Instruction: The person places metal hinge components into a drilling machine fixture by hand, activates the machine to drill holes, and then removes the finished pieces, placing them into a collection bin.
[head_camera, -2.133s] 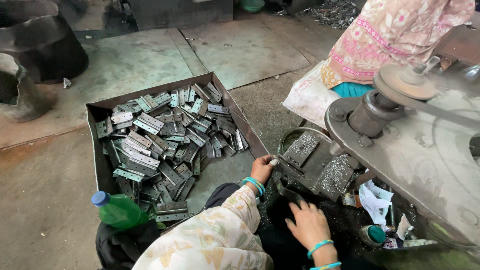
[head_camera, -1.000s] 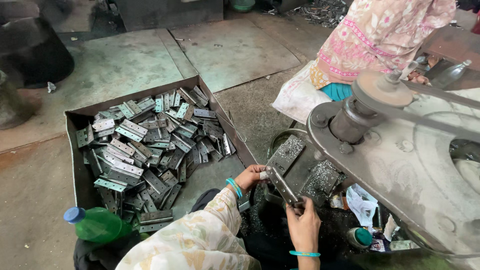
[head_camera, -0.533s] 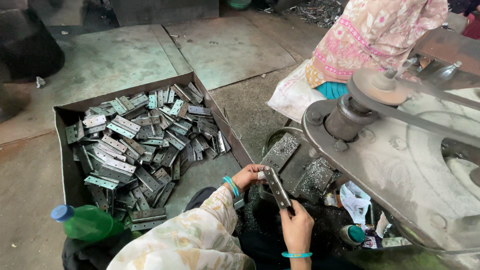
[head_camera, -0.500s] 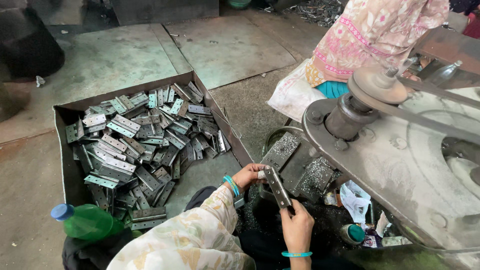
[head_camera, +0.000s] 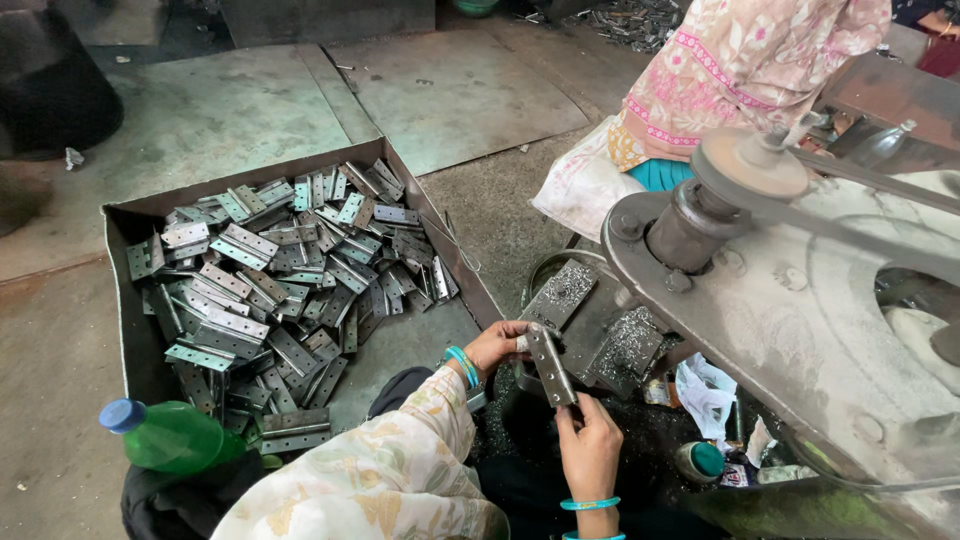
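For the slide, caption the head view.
Both hands, left hand and right hand, hold a metal hinge beside a tray of hinges.

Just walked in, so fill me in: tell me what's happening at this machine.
A seated person holds one flat metal hinge plate between both hands, left hand at its top end, right hand at its bottom. Beside them a tray holds a pile of similar hinges. Another person sits behind the machine.
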